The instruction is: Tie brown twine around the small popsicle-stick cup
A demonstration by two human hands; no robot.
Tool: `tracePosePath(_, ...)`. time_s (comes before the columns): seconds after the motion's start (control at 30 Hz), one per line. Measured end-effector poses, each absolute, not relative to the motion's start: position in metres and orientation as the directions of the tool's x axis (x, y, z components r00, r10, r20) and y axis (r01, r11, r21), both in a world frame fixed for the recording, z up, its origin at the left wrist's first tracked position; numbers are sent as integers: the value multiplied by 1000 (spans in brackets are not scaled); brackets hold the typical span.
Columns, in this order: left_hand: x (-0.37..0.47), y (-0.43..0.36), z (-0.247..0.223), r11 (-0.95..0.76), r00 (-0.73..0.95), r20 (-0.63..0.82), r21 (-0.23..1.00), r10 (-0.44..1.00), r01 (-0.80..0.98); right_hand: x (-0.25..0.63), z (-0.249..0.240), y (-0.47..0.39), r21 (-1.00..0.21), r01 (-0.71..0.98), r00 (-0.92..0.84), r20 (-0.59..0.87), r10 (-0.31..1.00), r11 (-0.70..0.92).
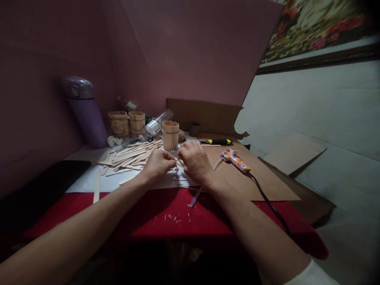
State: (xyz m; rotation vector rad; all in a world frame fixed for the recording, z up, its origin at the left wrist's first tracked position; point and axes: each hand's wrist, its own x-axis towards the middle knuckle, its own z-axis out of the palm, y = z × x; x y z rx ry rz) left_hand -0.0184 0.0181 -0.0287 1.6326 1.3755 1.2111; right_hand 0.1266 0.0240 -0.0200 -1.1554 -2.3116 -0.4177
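My left hand (160, 163) and my right hand (194, 158) are close together above the white paper, fingers pinched. Between them runs a thin piece of twine (177, 163), with a small loose tangle hanging below. Just behind the hands stands an upright cup made of craft sticks (170, 136), with a band around its upper part. A ball of twine (181, 135) sits behind it to the right, partly hidden. Beside my left hand lies a loose pile of craft sticks (133, 158).
On brown cardboard (267, 186) at right lie a flowered glue gun (236, 161) with a black cord and a black-yellow utility knife (218, 141). A purple bottle (86, 114), two decorated stick cups (118, 124) and a clear plastic bottle (159, 122) stand or lie at the back left.
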Motion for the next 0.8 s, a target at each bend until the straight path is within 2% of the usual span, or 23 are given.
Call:
tracePosePath(0.17, -22, 23, -36, -271, 52, 294, 780, 954, 563, 125, -21, 23, 43, 860, -440, 566, 697, 508)
tracePosePath(0.33, -23, 24, -38, -290, 58, 312, 779, 948, 555, 124, -21, 22, -87, 855, -366, 598, 713, 512)
tracePosePath(0.53, -19, 16, -28, -262, 45, 267, 874, 963, 410, 121, -22, 20, -230, 770, -326, 659, 678, 595)
tracePosePath(0.67, -16, 9, -21, -117, 17, 115, 980, 993, 163, 120, -24, 19, -317, 719, -313, 647, 695, 618)
tracePosePath(0.8, -16, 7, -18, 7, 73, -3, 998, 997, -66, 120, -24, 21, -365, 696, -313, 621, 719, 618)
